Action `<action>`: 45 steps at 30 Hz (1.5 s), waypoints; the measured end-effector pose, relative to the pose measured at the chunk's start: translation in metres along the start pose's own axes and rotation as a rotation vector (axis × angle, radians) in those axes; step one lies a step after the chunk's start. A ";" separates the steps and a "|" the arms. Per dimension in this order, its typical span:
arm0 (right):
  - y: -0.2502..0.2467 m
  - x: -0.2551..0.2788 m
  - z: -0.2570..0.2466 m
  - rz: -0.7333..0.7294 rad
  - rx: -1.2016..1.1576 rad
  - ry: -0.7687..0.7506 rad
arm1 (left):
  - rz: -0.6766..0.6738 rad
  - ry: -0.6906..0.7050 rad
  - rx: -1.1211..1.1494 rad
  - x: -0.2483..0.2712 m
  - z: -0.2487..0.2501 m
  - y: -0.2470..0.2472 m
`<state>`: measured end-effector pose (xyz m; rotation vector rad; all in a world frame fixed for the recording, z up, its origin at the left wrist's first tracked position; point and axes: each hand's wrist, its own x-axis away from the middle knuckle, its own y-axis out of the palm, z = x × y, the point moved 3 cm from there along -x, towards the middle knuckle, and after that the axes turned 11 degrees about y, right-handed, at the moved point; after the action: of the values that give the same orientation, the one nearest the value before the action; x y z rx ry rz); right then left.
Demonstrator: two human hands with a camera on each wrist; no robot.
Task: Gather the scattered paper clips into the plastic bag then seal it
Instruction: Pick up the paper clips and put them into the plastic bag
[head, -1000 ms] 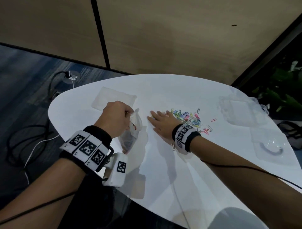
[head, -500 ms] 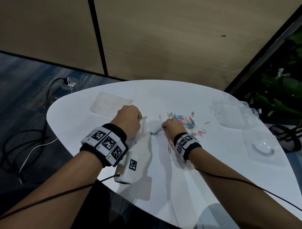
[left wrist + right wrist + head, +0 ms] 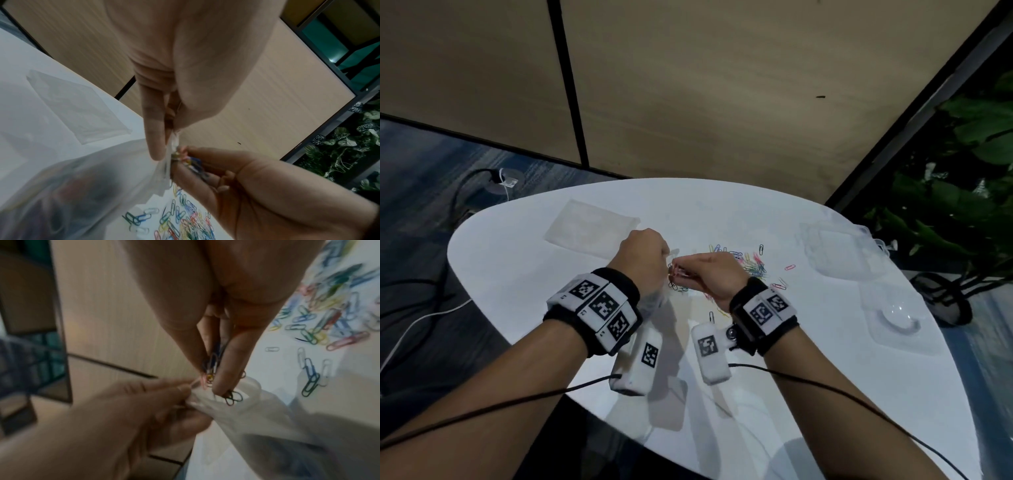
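My left hand [image 3: 642,253] pinches the rim of a clear plastic bag [image 3: 86,186] and holds it up above the white table [image 3: 558,284]; clips show dimly through its lower part. My right hand [image 3: 709,274] pinches a bunch of coloured paper clips [image 3: 211,368] right at the bag's mouth [image 3: 242,389], some hanging into the opening. Loose coloured paper clips [image 3: 750,263] lie scattered on the table just right of my hands, and a few [image 3: 312,374] sit close under the bag.
A second flat clear bag [image 3: 590,228] lies on the table at the back left. Clear plastic containers [image 3: 839,250] and a clear lid [image 3: 897,318] sit at the right. The table's front edge is near my forearms. Plants stand beyond the right edge.
My right hand went from lying flat on the table by the clips to closing on a bunch, and has lifted it left to the bag's mouth. The left hand kept holding the bag.
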<state>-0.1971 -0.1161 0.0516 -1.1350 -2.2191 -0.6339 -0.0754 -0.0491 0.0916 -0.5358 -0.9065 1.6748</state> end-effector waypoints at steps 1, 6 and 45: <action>0.004 -0.002 0.002 0.025 0.062 0.002 | -0.002 0.000 0.009 0.000 -0.002 0.000; 0.006 -0.006 -0.007 -0.028 0.211 -0.118 | 0.023 -0.036 0.091 -0.004 -0.018 0.000; -0.151 -0.032 0.005 0.460 0.141 -0.112 | -0.028 -0.002 0.029 -0.001 -0.021 0.001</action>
<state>-0.3091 -0.2112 0.0037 -1.5656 -1.9512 -0.2225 -0.0603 -0.0441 0.0783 -0.5004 -0.8863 1.6612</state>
